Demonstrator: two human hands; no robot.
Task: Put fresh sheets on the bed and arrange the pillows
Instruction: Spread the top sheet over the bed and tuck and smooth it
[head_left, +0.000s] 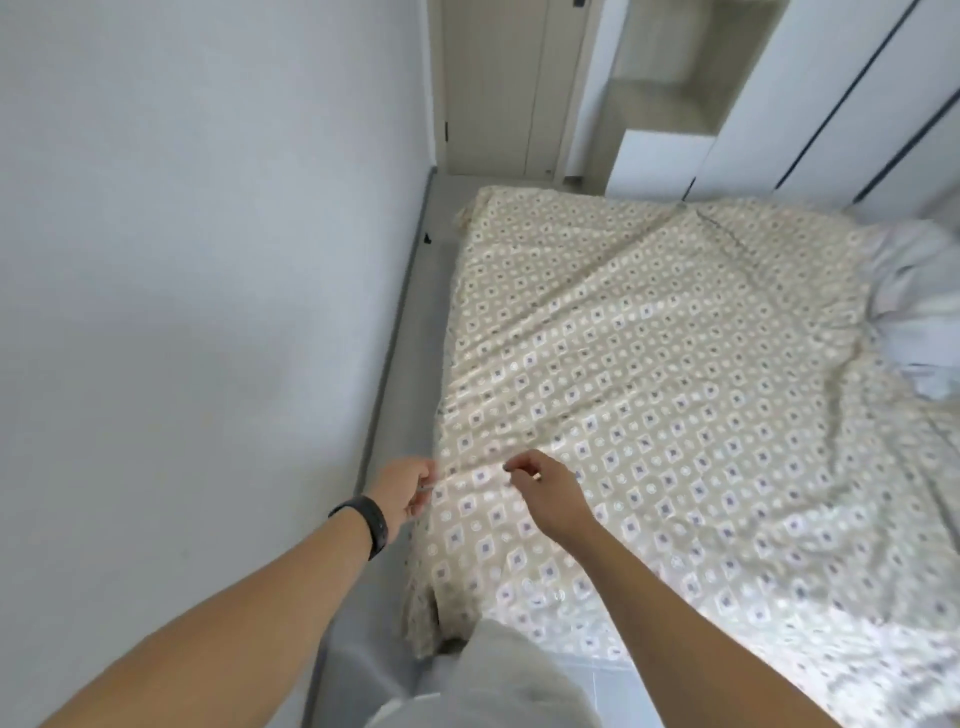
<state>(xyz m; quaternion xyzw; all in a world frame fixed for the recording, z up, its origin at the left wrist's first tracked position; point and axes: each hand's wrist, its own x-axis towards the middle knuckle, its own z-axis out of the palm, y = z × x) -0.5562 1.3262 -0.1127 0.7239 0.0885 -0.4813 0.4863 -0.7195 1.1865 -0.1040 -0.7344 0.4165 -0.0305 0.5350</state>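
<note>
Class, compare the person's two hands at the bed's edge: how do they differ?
The left hand grips the beige patterned bedsheet at the mattress's side edge; the right hand pinches it further in, on top. The left wrist wears a black wristband; the right wrist is bare. Both hold the same sheet.

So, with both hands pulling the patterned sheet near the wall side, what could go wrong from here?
1. The left hand and right hand pinch the sheet at its near edge only; pulling may deepen the diagonal creases.
2. The white bedding lies bunched on the far side and may hold the sheet there.
</note>
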